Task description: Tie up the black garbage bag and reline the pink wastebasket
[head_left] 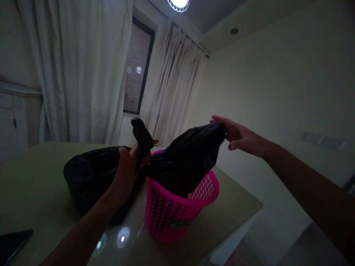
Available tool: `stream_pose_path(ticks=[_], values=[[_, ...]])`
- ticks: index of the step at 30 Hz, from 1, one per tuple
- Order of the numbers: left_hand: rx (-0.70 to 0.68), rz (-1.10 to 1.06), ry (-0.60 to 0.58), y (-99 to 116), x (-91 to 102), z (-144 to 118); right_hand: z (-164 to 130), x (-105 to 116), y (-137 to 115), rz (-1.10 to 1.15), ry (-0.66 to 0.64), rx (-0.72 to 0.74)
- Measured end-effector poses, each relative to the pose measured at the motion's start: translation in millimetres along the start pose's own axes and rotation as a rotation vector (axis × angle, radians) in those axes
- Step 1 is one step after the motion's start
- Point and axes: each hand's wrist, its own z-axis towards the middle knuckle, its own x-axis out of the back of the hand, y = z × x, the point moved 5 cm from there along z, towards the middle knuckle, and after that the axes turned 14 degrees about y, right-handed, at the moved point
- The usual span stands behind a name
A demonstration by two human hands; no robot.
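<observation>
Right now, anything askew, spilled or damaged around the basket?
No spill or damage visible. Oddest bit: the black bag sits lopsided, partly in the pink basket, its raised end at the right hand. More black plastic lies left on the table; can't tell if they're joined.

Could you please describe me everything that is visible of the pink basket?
The pink basket is bright, looks like plastic, and tapers toward its base. Its walls are pierced with many rounded holes below a smooth rim, and a greenish label sits on the near side. It stands upright on the table, near the edge. A black bag dips into its open top and lies against the rim; the inside bottom is hidden.
</observation>
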Motion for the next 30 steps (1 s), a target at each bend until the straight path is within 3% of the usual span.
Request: stream_pose_path(ticks=[3,6,7,10,12,14,16,18,21,23,27,30], values=[[0.113,-0.04,-0.01,-5,-3.9,2,-3,-31,20,-0.029,-0.104,-0.009],[0.142,0.026,-0.017,-9,-6.5,-1,-4,-83,15,0.101,-0.141,0.037],[0.139,0.044,-0.017,-10,-6.7,-2,-3,-103,12,0.158,-0.131,0.003],[0.132,0.036,-0.046,-10,-8.1,-8,7,-150,9,0.281,0.054,-0.121],[0.123,0.034,-0.075,-10,-9.3,-10,15,-174,4,0.154,0.077,-0.032],[0.07,0.086,-0.056,-8,-7.9,-8,20,-192,-5,0.016,-0.003,0.178],[-0.012,0.168,-0.03,-5,-6.1,-4,18,-203,-16,0.001,-0.112,0.366],[-0.064,0.19,-0.027,-2,-5.3,0,11,-205,-26,0.057,-0.207,0.427],[-0.074,0.142,-0.004,-1,-4.4,3,-1,-207,-36,0.087,-0.346,0.347],[-0.09,0.147,0.025,-2,-4.7,2,-5,-208,-37,0.074,-0.36,0.259],[-0.114,0.169,-0.002,-4,-10.0,-9,0,-204,-25,0.125,-0.084,0.092],[-0.229,0.31,0.011,0,-10.3,-16,6,-205,-10,0.231,0.111,-0.079]])
